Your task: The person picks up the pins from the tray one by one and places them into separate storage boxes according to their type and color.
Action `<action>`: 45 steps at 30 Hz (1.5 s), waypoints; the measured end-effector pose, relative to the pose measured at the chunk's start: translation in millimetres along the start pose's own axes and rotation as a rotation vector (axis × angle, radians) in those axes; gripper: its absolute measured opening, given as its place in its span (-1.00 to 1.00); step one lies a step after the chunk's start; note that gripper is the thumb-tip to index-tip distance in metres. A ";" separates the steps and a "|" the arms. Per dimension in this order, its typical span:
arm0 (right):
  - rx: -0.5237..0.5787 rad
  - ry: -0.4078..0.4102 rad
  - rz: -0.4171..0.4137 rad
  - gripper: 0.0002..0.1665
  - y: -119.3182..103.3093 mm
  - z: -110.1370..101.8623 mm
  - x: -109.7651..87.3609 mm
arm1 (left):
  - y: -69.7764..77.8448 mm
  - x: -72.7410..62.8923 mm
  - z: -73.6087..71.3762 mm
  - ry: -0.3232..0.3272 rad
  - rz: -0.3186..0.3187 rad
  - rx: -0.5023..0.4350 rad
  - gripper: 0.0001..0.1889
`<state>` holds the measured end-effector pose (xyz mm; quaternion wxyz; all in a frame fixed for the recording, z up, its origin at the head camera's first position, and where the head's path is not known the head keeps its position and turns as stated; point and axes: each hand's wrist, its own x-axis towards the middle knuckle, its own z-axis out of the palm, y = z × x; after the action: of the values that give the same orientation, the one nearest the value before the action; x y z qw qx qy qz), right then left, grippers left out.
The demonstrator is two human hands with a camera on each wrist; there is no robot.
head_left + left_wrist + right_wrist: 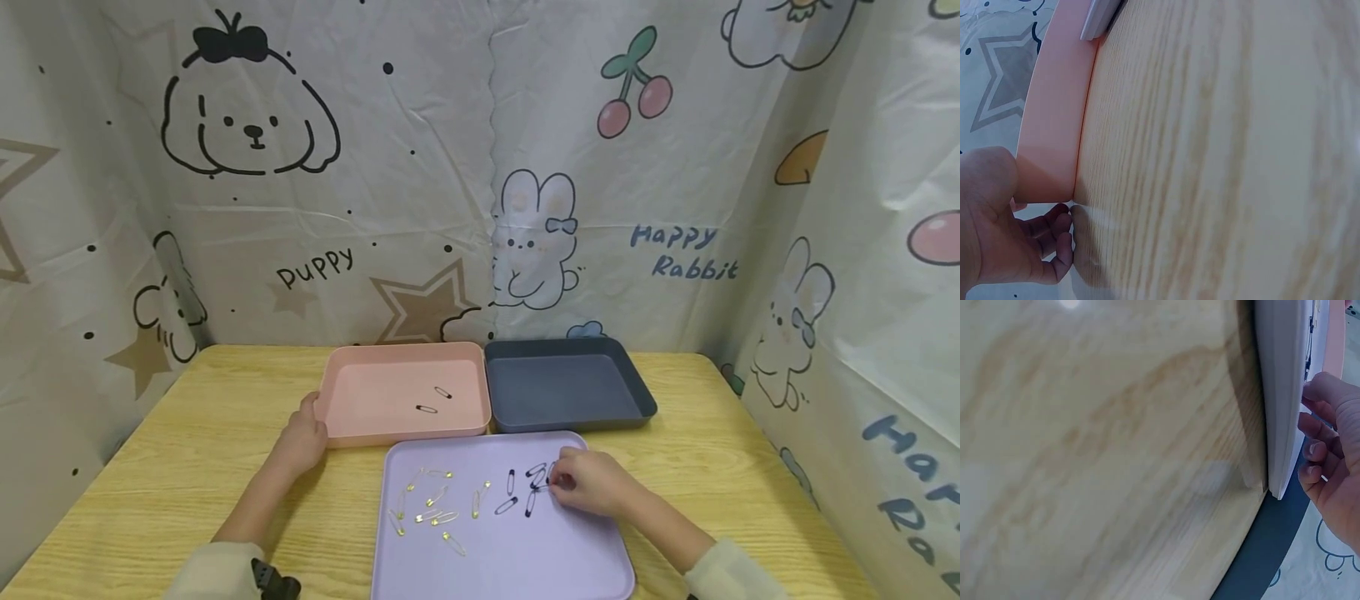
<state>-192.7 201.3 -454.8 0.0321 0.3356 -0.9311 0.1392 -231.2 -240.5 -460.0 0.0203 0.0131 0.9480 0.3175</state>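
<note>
My left hand (302, 439) holds the pink tray (405, 437) by its left end. In the left wrist view the thumb lies against the tray's wall and the other fingers are curled by its lower corner. My right hand (592, 482) is over the right part of the lilac tray (525, 567), thumb and forefinger together at a black safety pin (542, 487) in a small cluster. More black safety pins (507, 506) lie just left of those fingertips. Several yellow safety pins (445, 517) are spread over the lilac tray's left half. Two dark-ended safety pins (427, 409) lie in the pink tray.
A dark blue tray (570, 392) stands right of the pink one, behind the lilac tray. All three are on a wooden table (697, 467). Printed curtains (420, 167) hang along the table's back and sides.
</note>
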 end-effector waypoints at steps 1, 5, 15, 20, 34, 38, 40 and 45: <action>0.006 0.004 0.005 -0.95 0.1 0.2 -0.2 | 0.0 0.2 -0.2 -0.004 -0.001 -0.005 -0.41; 0.064 0.023 0.036 -0.97 1.4 1.0 -0.9 | 1.1 -0.4 -1.4 -0.009 -0.005 -0.012 -0.41; 0.284 0.070 0.107 -0.93 3.8 -5.9 9.1 | 1.2 -3.3 -2.6 -0.002 -0.015 -0.004 -0.41; 0.330 0.074 0.141 -0.94 1.8 -10.4 17.5 | 1.3 -2.6 -2.0 0.012 -0.009 0.000 -0.42; 0.368 0.075 0.169 -0.89 -3.9 -18.7 41.8 | 0.3 -2.8 -2.2 0.008 -0.010 -0.009 -0.42; 0.377 0.073 0.171 -0.94 -7.6 -22.5 49.3 | 0.6 -2.9 -2.0 0.005 -0.013 -0.021 -0.42; 0.374 0.073 0.174 -0.94 -8.9 -24.0 53.1 | 1.1 -2.6 -1.6 0.002 -0.014 -0.026 -0.42; 0.359 0.069 0.168 -0.95 -12.0 -27.0 65.2 | -0.1 -1.9 0.1 0.001 -0.017 -0.024 -0.41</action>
<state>-236.3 159.9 -416.1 -0.0083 0.2521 -0.9144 0.3165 -229.3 -240.6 -460.1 0.0226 0.0049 0.9441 0.3287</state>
